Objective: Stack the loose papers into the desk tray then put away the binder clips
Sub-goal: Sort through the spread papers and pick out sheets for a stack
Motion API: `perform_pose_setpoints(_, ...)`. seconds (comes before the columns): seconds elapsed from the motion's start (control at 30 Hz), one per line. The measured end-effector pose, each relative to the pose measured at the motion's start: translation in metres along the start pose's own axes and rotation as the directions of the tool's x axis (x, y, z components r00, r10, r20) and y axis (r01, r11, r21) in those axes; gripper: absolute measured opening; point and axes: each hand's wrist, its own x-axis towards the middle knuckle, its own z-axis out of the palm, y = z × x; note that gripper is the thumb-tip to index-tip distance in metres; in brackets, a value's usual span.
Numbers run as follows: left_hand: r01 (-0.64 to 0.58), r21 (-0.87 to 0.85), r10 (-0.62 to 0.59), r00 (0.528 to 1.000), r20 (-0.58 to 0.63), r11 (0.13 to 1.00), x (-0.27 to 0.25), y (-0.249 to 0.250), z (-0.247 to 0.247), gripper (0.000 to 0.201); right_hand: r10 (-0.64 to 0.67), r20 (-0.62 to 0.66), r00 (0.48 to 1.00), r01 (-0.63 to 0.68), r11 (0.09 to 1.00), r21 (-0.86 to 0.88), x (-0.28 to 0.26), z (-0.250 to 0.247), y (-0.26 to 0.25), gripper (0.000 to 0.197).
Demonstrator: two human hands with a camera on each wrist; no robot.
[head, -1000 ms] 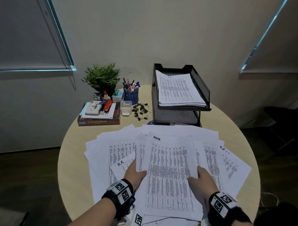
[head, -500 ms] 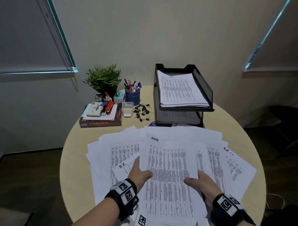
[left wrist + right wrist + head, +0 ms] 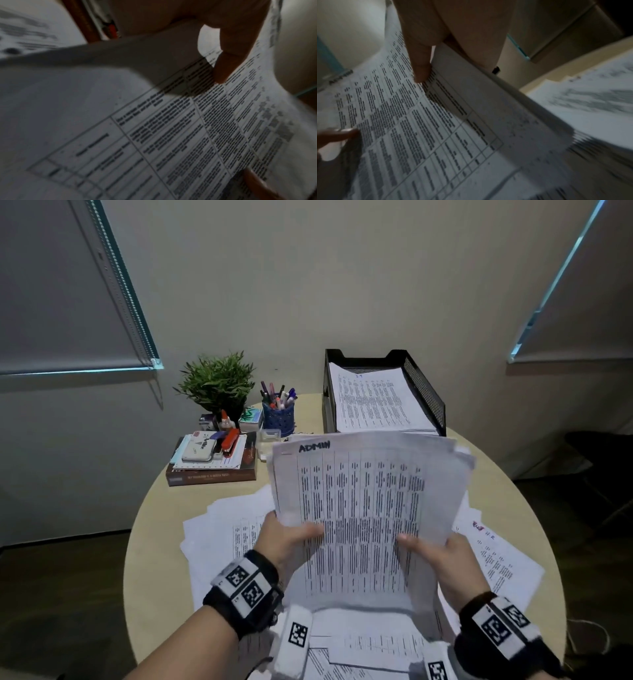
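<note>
We hold a sheaf of printed sheets (image 3: 363,508) lifted off the round bench (image 3: 150,559), tilted up toward us. Our left hand (image 3: 284,537) grips its left edge with the thumb over the front, and our right hand (image 3: 442,556) grips the right edge the same way, fingers behind. The two-tier black mesh desk tray (image 3: 424,392) stands at the far side of the bench, already carrying paper in its top tier. More loose papers (image 3: 219,529) lie fanned on the bench beneath the sheaf. The binder clips are hidden behind the raised sheets from the head view.

The risks, as we judge them: the sheaf is uneven at its top edge, so sheets could slide out of the pinch or catch on the tray's front lip when fed in. The long unsupported upper half may flop over. Sweeping forward could also knock the blue pen cup (image 3: 278,416).

Handwritten at the top of the front sheet is "ADMIN" (image 3: 314,446); the table text below is too blurred to read.
</note>
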Motion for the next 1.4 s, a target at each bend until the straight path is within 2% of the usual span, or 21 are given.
perform_pose_setpoints(0.07,-0.110,0.001,0.110,0.993,0.033,0.994,0.002,0.017,0.000,0.050,-0.101,-0.005,0.995,0.101,0.995,0.022,-0.002,0.002,-0.019,0.018)
perform_pose_setpoints(0.13,-0.143,0.029,0.142,0.989,0.048,0.989,0.003,0.025,-0.001,0.060,-0.144,0.007,0.990,0.143,0.989,0.025,-0.005,0.006,-0.028,0.028)
perform_pose_setpoints(0.27,-0.089,0.152,0.083,0.995,0.049,0.984,0.005,0.015,0.000,0.052,-0.113,0.017,0.993,0.111,0.991,0.071,-0.011,0.014,-0.025,0.039)
perform_pose_setpoints(0.37,-0.064,0.219,0.060,0.998,0.024,0.974,0.005,0.004,0.003,0.035,-0.088,0.019,0.996,0.086,0.993,0.083,-0.013,0.019,-0.016,0.038)
perform_pose_setpoints(0.53,-0.134,0.131,0.136,0.991,-0.007,0.982,0.006,0.006,0.002,0.035,-0.123,-0.053,0.991,0.128,0.987,0.102,-0.009,0.020,-0.015,0.029)
perform_pose_setpoints(0.63,-0.041,0.179,0.045,0.999,-0.018,0.983,0.006,-0.007,0.000,0.029,-0.047,-0.043,0.998,0.051,0.995,0.085,-0.006,0.018,0.003,0.026)
perform_pose_setpoints(0.73,0.054,0.289,-0.045,0.998,-0.038,0.956,0.005,-0.021,0.002,0.018,0.019,-0.033,0.999,-0.021,0.999,-0.043,-0.006,0.021,0.020,0.015)
perform_pose_setpoints(0.77,0.069,0.270,-0.056,0.997,-0.057,0.960,0.004,-0.024,0.003,0.016,0.018,-0.035,0.999,-0.020,0.997,-0.070,-0.006,0.022,0.020,0.015)
perform_pose_setpoints(0.83,0.084,0.182,-0.068,0.994,-0.091,0.980,0.005,-0.024,0.006,0.011,0.001,-0.055,0.999,-0.005,0.997,-0.075,-0.004,0.022,0.015,0.029)
perform_pose_setpoints(0.93,0.094,0.047,-0.089,0.990,-0.107,0.994,0.010,-0.028,0.007,0.021,-0.002,-0.071,0.997,-0.005,0.995,-0.100,0.002,0.021,0.008,0.041)
perform_pose_setpoints(0.97,0.110,0.004,-0.109,0.988,-0.111,0.994,0.012,-0.033,0.005,0.027,0.015,-0.068,0.998,-0.022,0.995,-0.102,0.005,0.019,0.011,0.040)
perform_pose_setpoints(1.03,0.168,-0.016,-0.169,0.979,-0.116,0.986,0.012,-0.045,-0.002,0.034,0.082,-0.039,0.996,-0.087,0.989,-0.123,0.007,0.016,0.022,0.025)
perform_pose_setpoints(1.1,0.216,0.030,-0.210,0.968,-0.139,0.976,0.011,-0.059,-0.008,0.036,0.201,-0.007,0.980,-0.200,0.973,-0.111,0.001,0.017,0.036,0.014)
perform_pose_setpoints(1.2,0.248,0.203,-0.198,0.951,-0.237,0.947,0.010,-0.070,-0.019,0.023,0.306,0.022,0.952,-0.299,0.942,-0.151,-0.006,0.018,0.055,0.017)
perform_pose_setpoints(1.27,0.255,0.328,-0.172,0.949,-0.263,0.910,0.012,-0.070,-0.028,0.011,0.337,0.015,0.941,-0.331,0.931,-0.151,-0.008,0.017,0.061,0.017)
perform_pose_setpoints(1.33,0.256,0.410,-0.149,0.950,-0.275,0.876,0.015,-0.070,-0.042,0.011,0.354,-0.008,0.935,-0.352,0.927,-0.128,-0.009,0.015,0.064,0.016)
perform_pose_setpoints(1.4,0.288,0.532,-0.111,0.934,-0.339,0.796,0.017,-0.066,-0.060,0.016,0.339,-0.039,0.940,-0.340,0.925,-0.171,-0.010,0.011,0.066,0.017)
